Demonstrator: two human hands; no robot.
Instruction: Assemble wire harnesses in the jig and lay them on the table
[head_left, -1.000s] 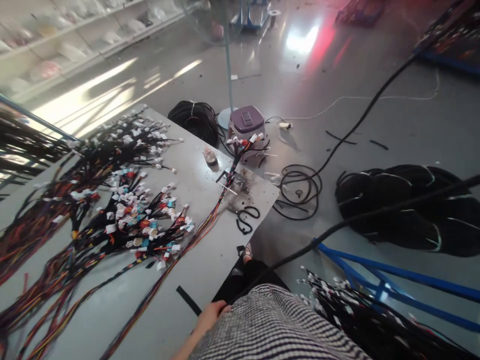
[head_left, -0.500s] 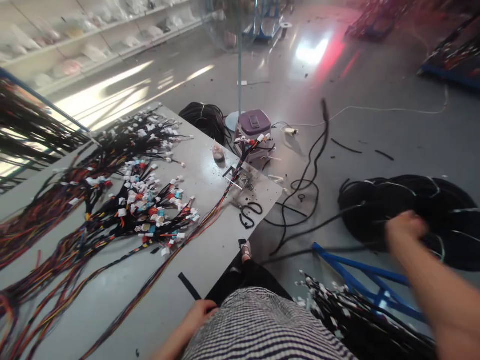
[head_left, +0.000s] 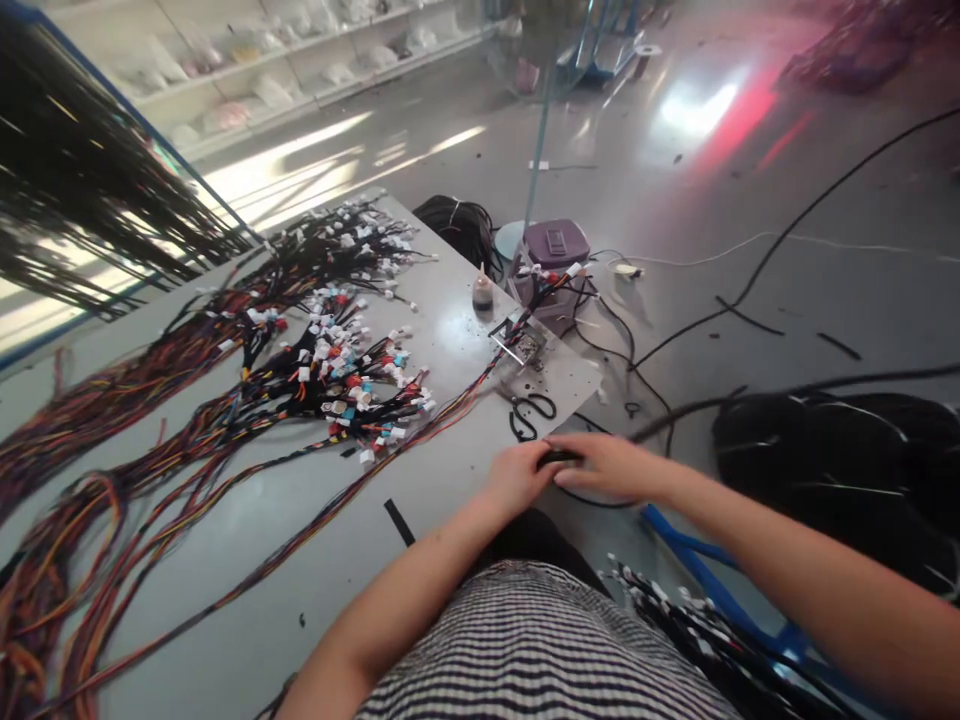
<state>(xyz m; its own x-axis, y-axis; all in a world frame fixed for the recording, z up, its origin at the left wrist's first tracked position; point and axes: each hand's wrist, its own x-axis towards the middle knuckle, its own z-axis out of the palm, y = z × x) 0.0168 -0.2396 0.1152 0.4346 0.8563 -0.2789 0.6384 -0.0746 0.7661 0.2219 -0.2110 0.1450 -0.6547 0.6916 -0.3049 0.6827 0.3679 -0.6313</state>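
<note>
My left hand [head_left: 523, 472] and my right hand [head_left: 609, 466] are close together at the table's front corner, both closed around a piece of black tubing [head_left: 559, 457]. A dark length runs off to the right from behind my right hand. Just beyond my hands lie black-handled scissors [head_left: 534, 408] on the grey table [head_left: 457, 500]. A wire harness [head_left: 450, 408] stretches across the tabletop and passes over a small metal fixture [head_left: 517, 345]. Its connector end [head_left: 555, 282] sticks out past the table edge. My fingers partly hide the tubing.
Many wire harnesses with white connectors [head_left: 352, 350] cover the table's left side. A short black strip [head_left: 400, 522] and a small bottle [head_left: 482, 293] lie nearby. Beyond the edge stands a purple-lidded bin [head_left: 556, 243]. On the right are a black tubing coil [head_left: 817, 450] and a blue frame [head_left: 694, 560].
My right hand has come from the coil on the right to the table corner. My left hand has moved forward and right to meet it. The view has shifted, and tubing now stretches rightward.
</note>
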